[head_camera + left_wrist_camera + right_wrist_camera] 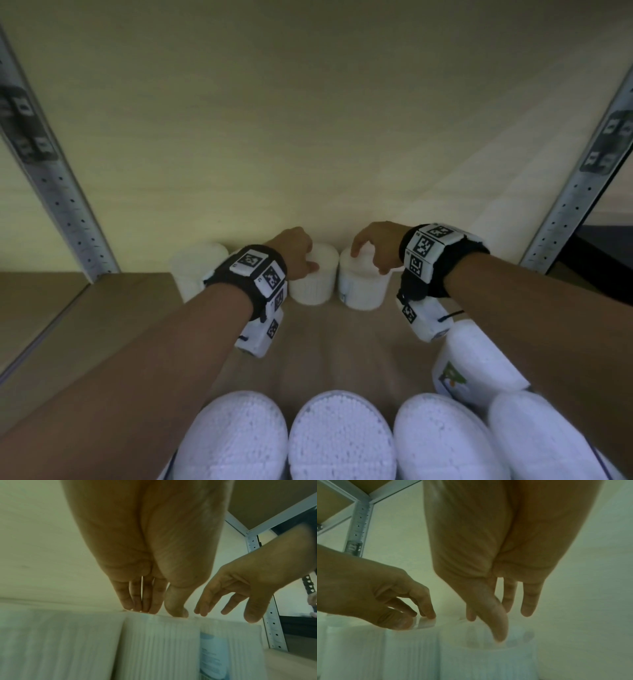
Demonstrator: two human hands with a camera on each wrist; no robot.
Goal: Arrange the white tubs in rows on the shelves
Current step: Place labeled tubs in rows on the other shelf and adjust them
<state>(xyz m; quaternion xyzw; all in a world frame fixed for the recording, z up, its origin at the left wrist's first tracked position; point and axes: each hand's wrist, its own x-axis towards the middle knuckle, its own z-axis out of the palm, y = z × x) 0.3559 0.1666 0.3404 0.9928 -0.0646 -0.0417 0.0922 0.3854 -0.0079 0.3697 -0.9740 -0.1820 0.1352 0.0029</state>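
At the shelf [342, 329] back wall, left hand [294, 251] and right hand [375, 245] each top-pinch 1 white tub [313, 279], fingers apparently clamped on lids, squaring them into the rear row.

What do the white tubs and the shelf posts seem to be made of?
The white tubs look like matt plastic, though foam is possible: their sides have fine vertical ribs, and the near tops look grainy. The shelf posts look like pale painted or plated metal, with rows of small punched holes. The shelf board looks like wood or laminate with a dull brown finish.
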